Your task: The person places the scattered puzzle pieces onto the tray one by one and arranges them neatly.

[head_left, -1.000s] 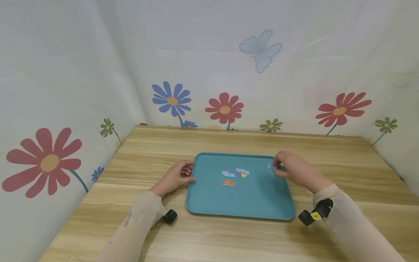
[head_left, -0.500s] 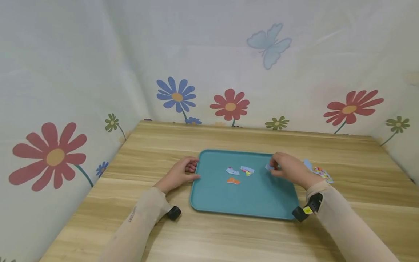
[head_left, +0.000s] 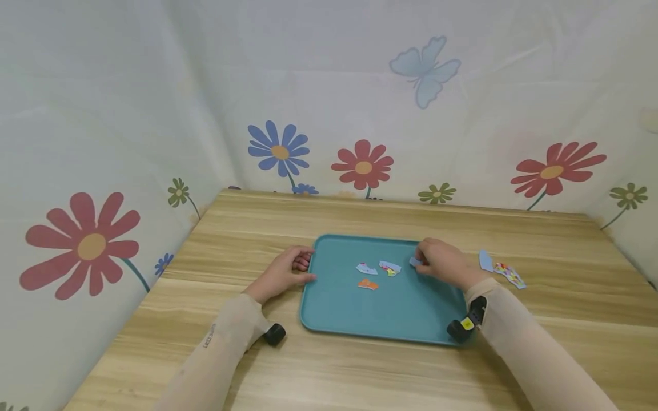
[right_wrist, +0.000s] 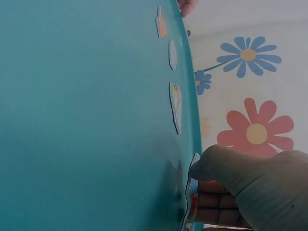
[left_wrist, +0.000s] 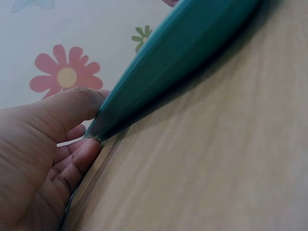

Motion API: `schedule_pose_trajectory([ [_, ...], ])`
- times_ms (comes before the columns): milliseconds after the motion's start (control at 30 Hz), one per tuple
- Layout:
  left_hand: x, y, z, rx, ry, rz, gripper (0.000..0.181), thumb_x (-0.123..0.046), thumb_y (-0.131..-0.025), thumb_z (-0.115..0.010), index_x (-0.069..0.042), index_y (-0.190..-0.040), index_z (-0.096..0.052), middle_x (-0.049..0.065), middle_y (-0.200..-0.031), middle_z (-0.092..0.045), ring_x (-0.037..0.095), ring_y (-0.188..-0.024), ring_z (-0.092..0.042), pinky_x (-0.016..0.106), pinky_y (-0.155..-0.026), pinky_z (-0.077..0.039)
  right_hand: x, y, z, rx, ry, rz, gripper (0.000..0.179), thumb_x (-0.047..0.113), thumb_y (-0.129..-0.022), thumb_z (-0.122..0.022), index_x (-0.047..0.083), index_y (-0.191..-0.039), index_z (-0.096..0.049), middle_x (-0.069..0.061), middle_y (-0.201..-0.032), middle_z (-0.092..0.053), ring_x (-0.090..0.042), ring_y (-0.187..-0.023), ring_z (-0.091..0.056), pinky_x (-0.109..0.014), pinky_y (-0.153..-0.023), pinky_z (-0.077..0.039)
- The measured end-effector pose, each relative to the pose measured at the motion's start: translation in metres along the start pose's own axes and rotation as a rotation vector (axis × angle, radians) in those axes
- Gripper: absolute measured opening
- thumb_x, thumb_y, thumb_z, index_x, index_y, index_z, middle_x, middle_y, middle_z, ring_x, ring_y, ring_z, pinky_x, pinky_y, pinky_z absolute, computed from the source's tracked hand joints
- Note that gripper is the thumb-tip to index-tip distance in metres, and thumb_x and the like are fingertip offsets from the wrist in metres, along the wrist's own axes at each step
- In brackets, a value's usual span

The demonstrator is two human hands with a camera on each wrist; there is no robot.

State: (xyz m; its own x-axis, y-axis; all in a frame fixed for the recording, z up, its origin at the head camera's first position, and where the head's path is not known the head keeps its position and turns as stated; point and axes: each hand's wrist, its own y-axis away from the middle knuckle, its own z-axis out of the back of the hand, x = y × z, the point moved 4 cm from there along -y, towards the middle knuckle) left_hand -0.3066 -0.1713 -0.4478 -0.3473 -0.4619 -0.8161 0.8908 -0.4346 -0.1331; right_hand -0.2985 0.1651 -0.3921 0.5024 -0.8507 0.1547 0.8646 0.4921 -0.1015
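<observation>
A teal tray [head_left: 380,319] lies on the wooden table. My left hand [head_left: 281,273] grips its left edge; in the left wrist view the thumb [left_wrist: 79,103] lies on the rim, with curled fingers beneath. Over the tray's right part, my right hand [head_left: 446,264] pinches a light-blue puzzle piece [right_wrist: 191,190] with a colourful patch, largely covered by the fingers in the head view. Loose on the tray lie a pale piece [head_left: 366,268], a blue piece with yellow [head_left: 390,268] and an orange piece [head_left: 368,283].
Beyond the tray's right side, a plain blue piece [head_left: 485,261] and a multicoloured piece [head_left: 510,275] lie on the table [head_left: 555,319]. A white cloth [head_left: 329,80] printed with flowers hangs behind and at the sides.
My right hand has moved left over the tray with the puzzle piece, uncovering the two pieces on the table at right. The left hand stays at the tray's edge.
</observation>
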Motion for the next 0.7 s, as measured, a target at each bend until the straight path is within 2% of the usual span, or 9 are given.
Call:
schedule_pose_trajectory([
  [267,-0.0022,-0.0025,-0.0012,0.004,0.011,0.022,0.062,-0.009,-0.083,-0.075,0.001,-0.136,-0.046,0.016,-0.121,-0.054,0.021,-0.103,-0.055,0.029,-0.090,-0.051,0.0037,-0.0039,-0.0016,0.010,0.062,0.002,0.014,0.014,-0.081,-0.071,0.004,-0.083,-0.061,-0.004,-0.078,-0.057,-0.015,-0.069,-0.049,-0.032,-0.064,-0.047],
  [467,-0.0027,-0.0011,-0.0004,0.001,0.006,0.012,0.062,-0.010,-0.083,-0.075,0.001,-0.136,-0.046,0.016,-0.119,-0.054,0.021,-0.102,-0.056,0.028,-0.089,-0.051,0.0031,-0.0058,-0.0056,0.022,0.113,0.003,0.015,0.015,-0.081,-0.072,0.004,-0.084,-0.063,-0.003,-0.079,-0.056,-0.014,-0.070,-0.049,-0.032,-0.065,-0.047],
  [700,-0.0018,-0.0001,0.0001,-0.009,-0.002,0.018,0.061,-0.009,-0.083,-0.075,0.001,-0.136,-0.047,0.016,-0.119,-0.056,0.020,-0.101,-0.055,0.028,-0.088,-0.051,0.0044,-0.0060,-0.0065,0.022,0.112,0.024,0.013,0.015,-0.082,-0.071,0.005,-0.087,-0.065,-0.004,-0.081,-0.056,-0.014,-0.071,-0.049,-0.032,-0.066,-0.048],
])
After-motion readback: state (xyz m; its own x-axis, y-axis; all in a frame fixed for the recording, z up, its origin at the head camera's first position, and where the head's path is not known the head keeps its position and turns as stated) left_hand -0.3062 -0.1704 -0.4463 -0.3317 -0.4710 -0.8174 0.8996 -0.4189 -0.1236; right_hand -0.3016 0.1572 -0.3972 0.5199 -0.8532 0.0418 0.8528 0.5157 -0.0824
